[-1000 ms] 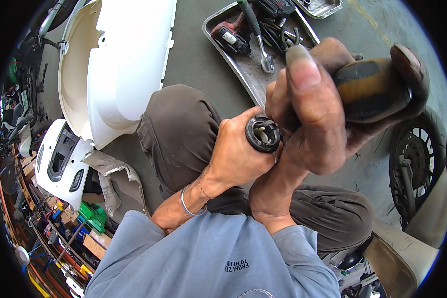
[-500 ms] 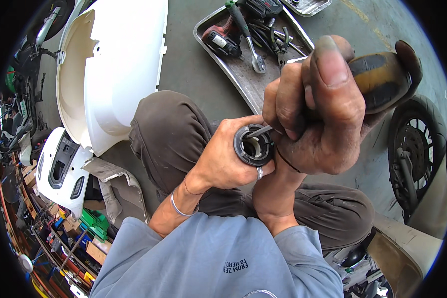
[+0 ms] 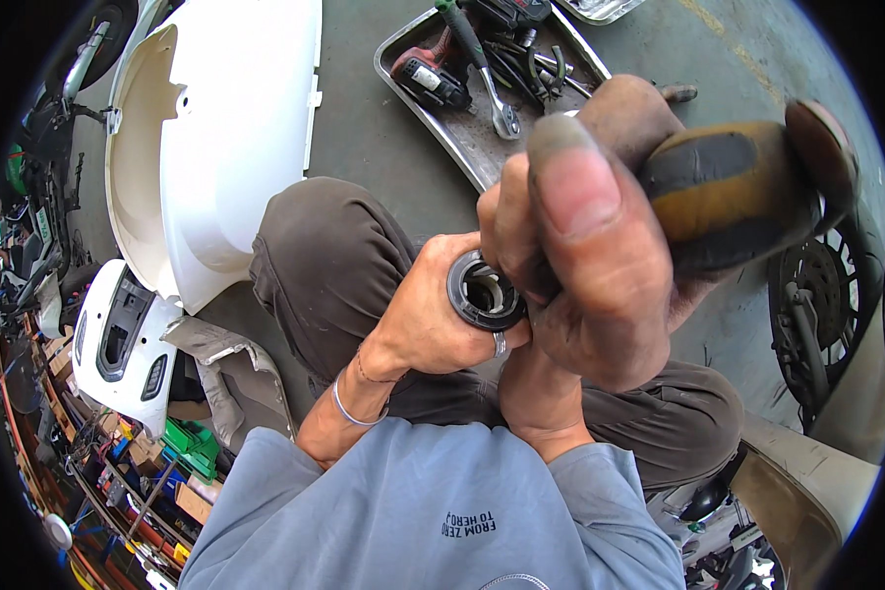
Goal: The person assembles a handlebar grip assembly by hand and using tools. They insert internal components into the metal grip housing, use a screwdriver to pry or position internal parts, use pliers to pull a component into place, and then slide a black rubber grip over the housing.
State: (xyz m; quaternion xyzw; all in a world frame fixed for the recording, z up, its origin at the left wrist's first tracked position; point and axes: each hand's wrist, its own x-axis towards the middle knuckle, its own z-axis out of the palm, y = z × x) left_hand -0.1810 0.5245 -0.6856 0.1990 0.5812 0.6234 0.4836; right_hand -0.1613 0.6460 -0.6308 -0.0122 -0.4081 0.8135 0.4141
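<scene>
My left hand, a ring on one finger, is closed around a hollow black cylindrical part, its round open end facing up between my knees. My right hand, large and close to the camera, grips the yellow-and-black handle of a tool with a round cap at its outer end. Its fingers overlap the right side of the black part and hide the tool's working end; whether that end touches the part I cannot tell.
A large white body panel and a smaller white panel lie left. A metal tray ahead holds a ratchet, a power tool and several other tools. A wheel stands right. Motorcycle parts and clutter line the left edge.
My left hand and the black part have shifted slightly left and downward. A thin shaft seen at the part's rim half a second ago is now hidden; my right hand looms closer to the camera.
</scene>
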